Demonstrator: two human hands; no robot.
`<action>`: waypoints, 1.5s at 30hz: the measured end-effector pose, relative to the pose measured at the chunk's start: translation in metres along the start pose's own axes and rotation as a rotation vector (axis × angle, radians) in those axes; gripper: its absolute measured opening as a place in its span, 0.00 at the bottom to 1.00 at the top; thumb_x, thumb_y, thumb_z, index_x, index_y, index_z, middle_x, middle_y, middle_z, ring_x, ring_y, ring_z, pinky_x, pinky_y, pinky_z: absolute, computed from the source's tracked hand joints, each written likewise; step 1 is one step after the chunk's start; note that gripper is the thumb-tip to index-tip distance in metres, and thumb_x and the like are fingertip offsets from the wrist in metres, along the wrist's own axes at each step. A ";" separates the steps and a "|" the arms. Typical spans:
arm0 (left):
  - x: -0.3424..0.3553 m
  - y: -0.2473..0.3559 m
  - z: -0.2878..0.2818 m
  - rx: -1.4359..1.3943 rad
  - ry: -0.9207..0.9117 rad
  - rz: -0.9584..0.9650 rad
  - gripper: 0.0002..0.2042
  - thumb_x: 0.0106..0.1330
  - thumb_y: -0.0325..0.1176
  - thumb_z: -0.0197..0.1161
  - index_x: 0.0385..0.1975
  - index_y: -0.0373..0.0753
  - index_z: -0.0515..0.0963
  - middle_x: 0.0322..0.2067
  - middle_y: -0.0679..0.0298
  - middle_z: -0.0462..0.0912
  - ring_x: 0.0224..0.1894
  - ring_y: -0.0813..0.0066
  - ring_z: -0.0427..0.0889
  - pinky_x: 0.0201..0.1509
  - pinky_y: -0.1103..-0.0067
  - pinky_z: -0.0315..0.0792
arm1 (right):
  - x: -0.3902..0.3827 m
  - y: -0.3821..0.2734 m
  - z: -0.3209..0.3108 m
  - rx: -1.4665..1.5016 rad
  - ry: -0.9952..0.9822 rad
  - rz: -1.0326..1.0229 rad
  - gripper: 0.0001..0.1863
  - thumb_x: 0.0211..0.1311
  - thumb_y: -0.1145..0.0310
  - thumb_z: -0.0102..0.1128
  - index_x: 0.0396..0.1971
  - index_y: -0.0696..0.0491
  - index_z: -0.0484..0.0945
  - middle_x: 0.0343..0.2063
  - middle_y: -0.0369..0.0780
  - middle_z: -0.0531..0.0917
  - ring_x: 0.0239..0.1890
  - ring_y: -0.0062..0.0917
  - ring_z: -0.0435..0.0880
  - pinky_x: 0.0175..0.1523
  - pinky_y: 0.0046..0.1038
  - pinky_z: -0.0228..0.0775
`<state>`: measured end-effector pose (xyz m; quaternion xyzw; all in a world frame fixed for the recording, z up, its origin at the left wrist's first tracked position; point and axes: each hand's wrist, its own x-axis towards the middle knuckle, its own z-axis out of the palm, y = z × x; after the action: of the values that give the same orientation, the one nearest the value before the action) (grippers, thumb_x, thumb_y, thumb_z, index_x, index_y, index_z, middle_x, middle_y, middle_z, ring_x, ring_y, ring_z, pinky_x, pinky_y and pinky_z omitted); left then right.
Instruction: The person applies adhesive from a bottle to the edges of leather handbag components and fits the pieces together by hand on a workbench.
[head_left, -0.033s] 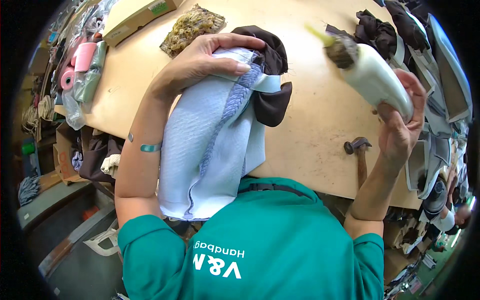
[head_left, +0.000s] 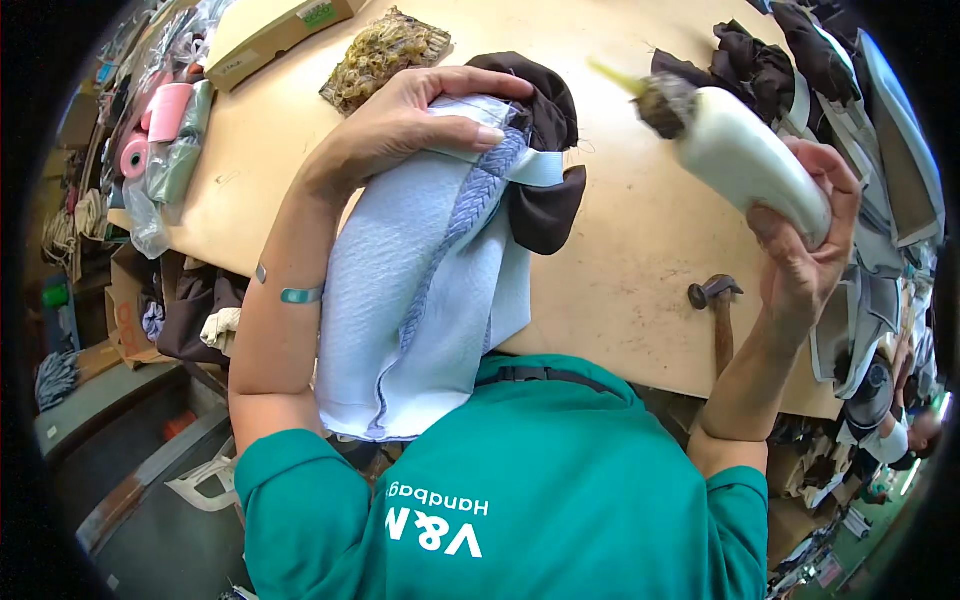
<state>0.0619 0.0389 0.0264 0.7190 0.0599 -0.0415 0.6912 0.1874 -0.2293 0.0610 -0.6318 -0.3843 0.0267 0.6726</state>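
My left hand (head_left: 400, 125) is closed on the top edge of a light blue fabric bag piece (head_left: 395, 255), its thumb pressed on the near side. A braided blue strip runs down this piece. Dark brown cloth (head_left: 548, 205) and a pale tab (head_left: 537, 170) stick out at its upper right. My right hand (head_left: 812, 220) grips a white squeeze bottle (head_left: 750, 160) by its base, tilted in the air above the table. The bottle's neck is dark and crusted, and its thin yellowish nozzle points up and left, apart from the fabric.
A hammer (head_left: 715, 310) lies at the table's near right edge. A yellowish-brown crusted lump (head_left: 385, 58) and a cardboard box (head_left: 275, 38) stand at the back left. Pink thread spools (head_left: 170, 112) sit left; grey and brown fabric pieces (head_left: 880, 130) are heaped right.
The bottle's nozzle end has swung slightly left and down with my right hand tilting. My left hand and the bag piece have hardly moved.
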 end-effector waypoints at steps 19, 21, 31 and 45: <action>0.011 -0.001 0.004 -0.011 -0.034 0.042 0.15 0.54 0.27 0.56 0.43 0.34 0.73 0.38 0.64 0.76 0.40 0.81 0.73 0.48 0.85 0.65 | -0.002 0.049 0.082 1.009 0.112 0.663 0.20 0.51 0.66 0.56 0.42 0.56 0.61 0.36 0.44 0.72 0.37 0.32 0.76 0.44 0.40 0.72; 0.009 0.001 0.002 -0.036 -0.042 0.064 0.15 0.53 0.25 0.54 0.42 0.32 0.73 0.39 0.63 0.76 0.43 0.79 0.73 0.51 0.84 0.64 | 0.002 0.058 0.083 1.016 0.121 0.695 0.19 0.51 0.65 0.56 0.41 0.55 0.63 0.36 0.43 0.72 0.36 0.31 0.76 0.43 0.38 0.72; 0.015 -0.002 -0.006 0.000 -0.127 -0.072 0.20 0.54 0.31 0.56 0.47 0.30 0.69 0.40 0.60 0.76 0.41 0.77 0.75 0.50 0.84 0.66 | 0.004 0.062 0.066 0.865 0.083 0.626 0.21 0.51 0.63 0.56 0.41 0.60 0.66 0.31 0.45 0.76 0.30 0.31 0.78 0.40 0.37 0.73; 0.011 -0.016 -0.014 -0.260 -0.168 0.043 0.22 0.48 0.27 0.58 0.46 0.33 0.70 0.46 0.62 0.73 0.47 0.79 0.71 0.55 0.84 0.61 | 0.004 -0.001 0.011 -0.243 -0.157 -0.295 0.26 0.37 0.76 0.66 0.42 0.60 0.68 0.39 0.50 0.74 0.43 0.32 0.74 0.48 0.30 0.68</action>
<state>0.0706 0.0535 0.0099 0.6185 -0.0085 -0.0785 0.7818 0.1836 -0.2184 0.0626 -0.6411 -0.5245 -0.0695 0.5560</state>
